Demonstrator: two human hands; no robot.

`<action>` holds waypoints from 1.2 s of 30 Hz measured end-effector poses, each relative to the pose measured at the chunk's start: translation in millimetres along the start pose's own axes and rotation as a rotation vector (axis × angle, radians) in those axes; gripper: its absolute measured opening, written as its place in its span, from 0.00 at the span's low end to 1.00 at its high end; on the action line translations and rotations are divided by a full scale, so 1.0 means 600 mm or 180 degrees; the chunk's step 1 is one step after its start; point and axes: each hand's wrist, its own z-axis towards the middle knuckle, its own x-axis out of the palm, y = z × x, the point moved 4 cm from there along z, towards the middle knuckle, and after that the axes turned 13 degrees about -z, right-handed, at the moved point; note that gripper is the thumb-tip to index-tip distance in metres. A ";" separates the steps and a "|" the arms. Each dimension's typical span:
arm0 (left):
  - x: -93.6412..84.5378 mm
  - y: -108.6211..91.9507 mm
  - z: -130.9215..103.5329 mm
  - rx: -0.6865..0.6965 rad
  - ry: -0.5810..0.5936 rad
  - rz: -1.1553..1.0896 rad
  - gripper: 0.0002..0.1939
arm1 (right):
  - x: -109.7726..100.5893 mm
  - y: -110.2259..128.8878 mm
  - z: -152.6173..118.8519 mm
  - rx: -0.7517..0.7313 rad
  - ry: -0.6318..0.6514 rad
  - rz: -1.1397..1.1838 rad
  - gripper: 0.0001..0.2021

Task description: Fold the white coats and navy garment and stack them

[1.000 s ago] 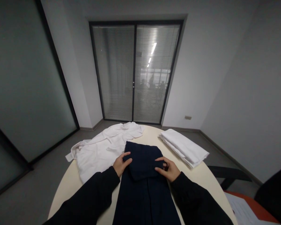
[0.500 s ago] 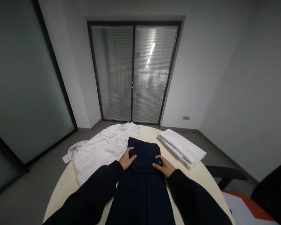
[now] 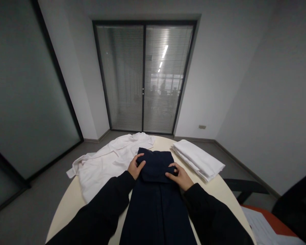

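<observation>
Round cream surface (image 3: 66,207). Beyond far edge, two tall glass panels (image 3: 127,78), black frame, slatted blinds (image 3: 122,105); bright light strips (image 3: 165,51) in right one. Pale grey walls (image 3: 244,51), dim; small plate (image 3: 202,127) low down. Frosted glass (image 3: 22,75) off left edge. Grey floor (image 3: 48,190), narrow skirting (image 3: 193,139). Black chair (image 3: 301,204), paper (image 3: 260,224) off right edge.
</observation>
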 end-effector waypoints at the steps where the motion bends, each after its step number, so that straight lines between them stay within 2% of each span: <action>1: 0.003 -0.013 -0.006 -0.0038 0.0005 -0.0116 0.26 | -0.004 0.011 -0.007 -0.0006 0.0006 0.0063 0.22; 5: 0.016 -0.055 -0.043 -0.0397 0.0174 -0.0585 0.25 | -0.027 0.050 -0.037 -0.0014 0.0338 0.0234 0.23; 7: 0.018 -0.069 -0.069 -0.0519 0.0162 -0.0674 0.23 | -0.035 0.056 -0.054 0.0033 0.0754 0.0397 0.24; 10: 0.011 -0.082 -0.107 -0.0569 0.0111 -0.0623 0.25 | -0.036 0.039 -0.085 0.0245 0.1591 0.0603 0.26; 12: 0.008 -0.080 -0.128 -0.0804 0.0394 -0.0474 0.28 | -0.029 0.016 -0.104 0.0439 0.2144 0.0567 0.28; 14: 0.009 -0.068 -0.145 -0.1246 0.0903 -0.0280 0.28 | -0.020 -0.009 -0.119 0.0656 0.2571 0.0415 0.29; 16: 0.008 -0.052 -0.157 -0.1598 0.1339 -0.0054 0.27 | -0.012 -0.027 -0.128 0.0899 0.2829 0.0248 0.29; 17: 0.006 -0.044 -0.160 -0.1694 0.1434 0.0077 0.27 | -0.010 -0.032 -0.130 0.1021 0.2893 0.0198 0.30; 20: -0.001 -0.022 -0.159 -0.1705 0.1324 0.0541 0.30 | -0.007 -0.036 -0.131 0.1240 0.2934 0.0090 0.34; 24: -0.006 -0.017 -0.148 -0.1191 0.1113 0.0770 0.24 | -0.008 -0.035 -0.124 0.1092 0.2856 -0.0227 0.31; 29: -0.012 -0.009 -0.120 -0.1039 0.1237 0.1090 0.21 | -0.011 -0.047 -0.097 0.0639 0.2382 -0.0468 0.31; 33: -0.016 0.008 -0.082 -0.0809 0.0915 0.1103 0.20 | -0.016 -0.048 -0.078 0.0456 0.1759 -0.0457 0.30; 36: -0.014 0.018 -0.067 -0.0873 0.0613 0.0749 0.21 | -0.017 -0.044 -0.078 0.0427 0.1716 -0.0422 0.30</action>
